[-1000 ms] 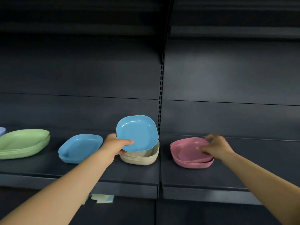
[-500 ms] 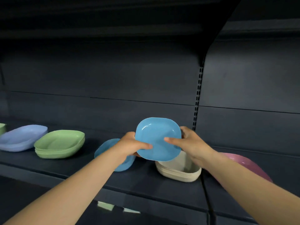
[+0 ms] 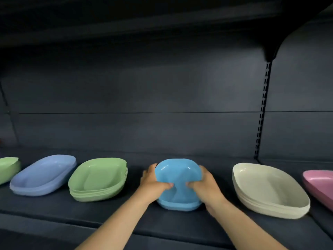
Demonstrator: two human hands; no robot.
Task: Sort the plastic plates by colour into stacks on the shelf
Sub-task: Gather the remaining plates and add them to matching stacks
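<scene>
A bright blue plate lies on top of the blue stack in the middle of the dark shelf. My left hand grips its left rim and my right hand grips its right rim, thumbs resting inside the plate. To the left stand a green stack, a lavender-blue stack and another green plate cut off by the frame edge. To the right are a cream stack and a pink stack, partly out of view.
The shelf's dark back wall rises right behind the plates. An upper shelf overhangs the row. A slotted upright with a bracket stands behind the cream stack. The shelf's front edge runs below my forearms.
Both hands have carried the blue plate left off the cream stack and down onto the blue stack. My view has swung left, showing more stacks.
</scene>
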